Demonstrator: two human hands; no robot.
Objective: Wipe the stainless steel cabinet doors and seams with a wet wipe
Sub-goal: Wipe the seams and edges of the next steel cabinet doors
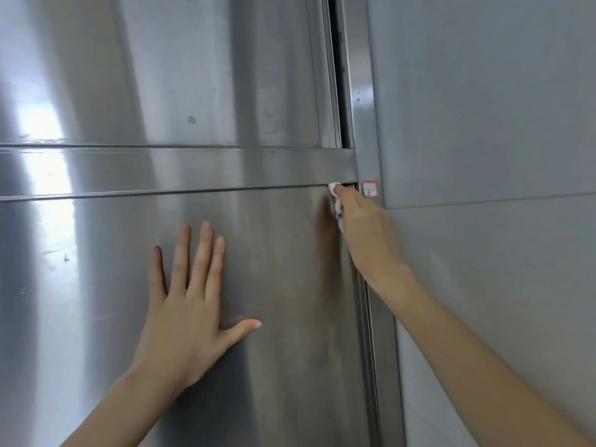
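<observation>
Seam step: right hand [364, 227] fingers grasp wet wipe [337, 206] at horizontal seam [193, 191] end, two o'clock of left hand [190, 304]. Left fingers released, flat on lower cabinet door [80, 301]. Next likely needs firm drag toward nine o'clock.

Head view, close, facing the cabinet door [258, 253] squarely

The stainless steel cabinet [96, 269] fills the frame's left; a red-edged label [370, 189] sticks on its post, right of centre.

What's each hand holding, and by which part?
Right hand grips the bunched wet wipe; exact spot hidden. Left hand holds nothing, flat on the lower door.
</observation>
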